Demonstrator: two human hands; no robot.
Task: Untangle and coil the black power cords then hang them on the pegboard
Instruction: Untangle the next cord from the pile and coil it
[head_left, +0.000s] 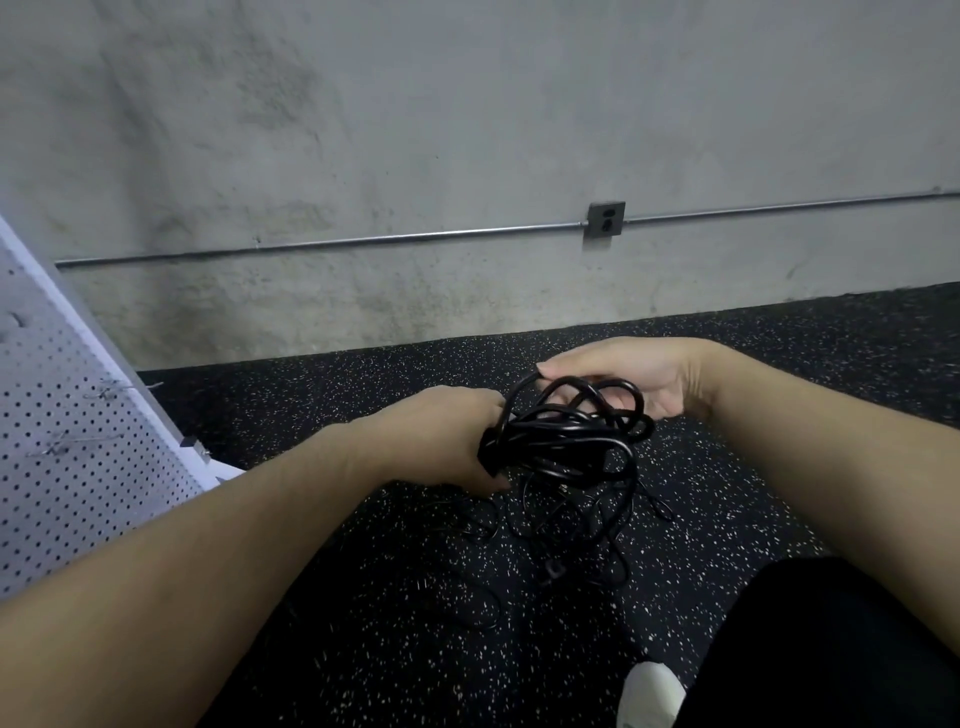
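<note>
Head view: tangled bundle of black rubber power cords held above the black speckled rubber floor. Left hand fingers curl round its left side; right hand fingers pinch the upper loops. White perforated pegboard stands left, against the grey concrete wall.

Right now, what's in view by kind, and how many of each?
Hands: 2, left hand and right hand, both gripping the cord bundle
Cord bundles: 1, single cords too tangled to count
Pegboards: 1
Wall outlets: 1
Shoes: 1
Total: 6
</note>
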